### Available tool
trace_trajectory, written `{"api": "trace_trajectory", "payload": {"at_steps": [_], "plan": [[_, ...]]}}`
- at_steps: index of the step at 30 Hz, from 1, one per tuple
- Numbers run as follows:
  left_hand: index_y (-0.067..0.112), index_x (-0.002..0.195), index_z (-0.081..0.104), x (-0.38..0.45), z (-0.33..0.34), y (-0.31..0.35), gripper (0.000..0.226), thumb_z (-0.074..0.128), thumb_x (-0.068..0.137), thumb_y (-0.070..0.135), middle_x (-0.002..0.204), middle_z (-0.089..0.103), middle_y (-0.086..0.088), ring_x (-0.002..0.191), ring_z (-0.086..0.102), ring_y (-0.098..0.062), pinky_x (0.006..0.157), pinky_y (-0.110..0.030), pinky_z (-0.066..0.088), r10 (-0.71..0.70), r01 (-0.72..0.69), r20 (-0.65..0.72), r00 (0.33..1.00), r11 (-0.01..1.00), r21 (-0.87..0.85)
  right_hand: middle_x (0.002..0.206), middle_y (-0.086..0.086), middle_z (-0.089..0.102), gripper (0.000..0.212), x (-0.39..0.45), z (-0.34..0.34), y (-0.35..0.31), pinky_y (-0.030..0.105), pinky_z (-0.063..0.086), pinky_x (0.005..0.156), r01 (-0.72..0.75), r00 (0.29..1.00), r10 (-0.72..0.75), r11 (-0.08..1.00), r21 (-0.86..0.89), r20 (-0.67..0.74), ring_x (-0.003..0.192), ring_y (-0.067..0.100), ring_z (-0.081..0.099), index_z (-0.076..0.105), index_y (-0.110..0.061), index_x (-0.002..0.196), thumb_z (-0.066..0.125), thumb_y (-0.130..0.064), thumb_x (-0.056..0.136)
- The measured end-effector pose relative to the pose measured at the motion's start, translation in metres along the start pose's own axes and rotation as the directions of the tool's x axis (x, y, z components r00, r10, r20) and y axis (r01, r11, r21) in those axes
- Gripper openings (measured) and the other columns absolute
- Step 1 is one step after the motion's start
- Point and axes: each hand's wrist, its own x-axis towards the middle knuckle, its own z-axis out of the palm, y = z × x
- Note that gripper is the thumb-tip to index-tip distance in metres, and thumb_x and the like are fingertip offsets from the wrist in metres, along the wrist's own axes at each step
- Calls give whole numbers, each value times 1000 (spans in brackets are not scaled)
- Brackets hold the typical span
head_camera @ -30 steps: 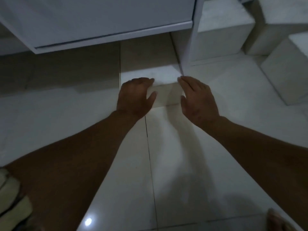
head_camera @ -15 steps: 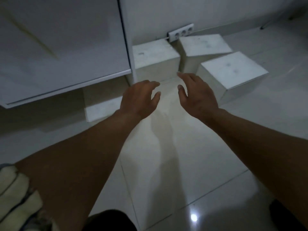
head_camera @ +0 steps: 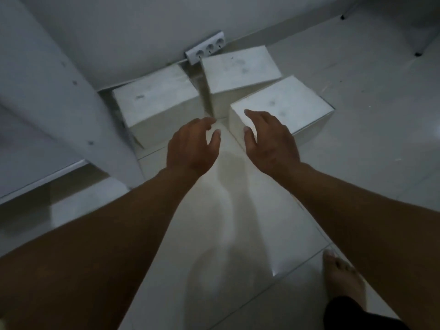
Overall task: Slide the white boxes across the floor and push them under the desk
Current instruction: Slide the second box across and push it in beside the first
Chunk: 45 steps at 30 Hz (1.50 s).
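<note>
Both arms reach forward over the pale tiled floor [head_camera: 250, 210]. The left hand [head_camera: 190, 146] hovers with fingers spread and loosely curled, gripping nothing, just in front of the left white box [head_camera: 157, 106]. The right hand [head_camera: 269, 139], also spread and empty, is over the near corner of the right white box [head_camera: 285, 103] at 1 o'clock; whether it touches the box cannot be told. A third white box [head_camera: 240, 67] sits behind them at 12 o'clock, close to the wall, beside a white power strip [head_camera: 206, 50]. The three boxes cluster near one another. The white desk [head_camera: 47, 96] stands at 9 to 10 o'clock, its side panel just beside the left box. A bare foot [head_camera: 342, 277] rests at 5 o'clock.
</note>
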Motion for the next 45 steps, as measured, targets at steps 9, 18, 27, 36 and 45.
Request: {"api": "trace_trajectory", "payload": {"at_steps": [9,18,27,36,45], "plan": [[23,131,57,55,57,90,40,51,96,42,124,64,0,111,59,-17,94,-36,46,-100,103,113,989,994,-24,137,6,55,45,42,-44,92,42,42,100,-190,978,186,981,42,98,120,24,53,46,-14,142,47,-31,100],[21,134,54,120,84,152,42,51,98,41,130,60,0,113,56,-15,98,-36,45,-323,342,150,934,932,-122,136,5,56,46,111,-77,147,42,44,100,-271,955,262,961,53,141,123,23,52,49,-13,141,48,-35,100],[20,135,54,168,132,118,45,51,96,43,130,59,0,118,54,-18,100,-36,43,-366,391,162,916,907,-160,140,3,51,49,174,-33,182,40,40,103,-342,936,334,938,64,108,128,22,47,46,-18,142,48,-40,99],[17,152,23,170,234,76,83,54,88,60,158,21,-12,143,22,-28,107,-50,33,-525,527,75,848,850,-6,158,10,27,65,196,57,270,44,19,118,-327,921,336,942,-78,195,145,26,22,31,-20,150,45,-55,96],[33,154,-3,159,261,67,112,55,72,81,163,-1,-7,144,23,-34,107,-50,34,-678,683,82,730,720,-126,157,13,24,78,205,78,293,51,24,111,-341,892,389,914,-221,230,139,34,30,19,-33,152,33,-75,88]]}}
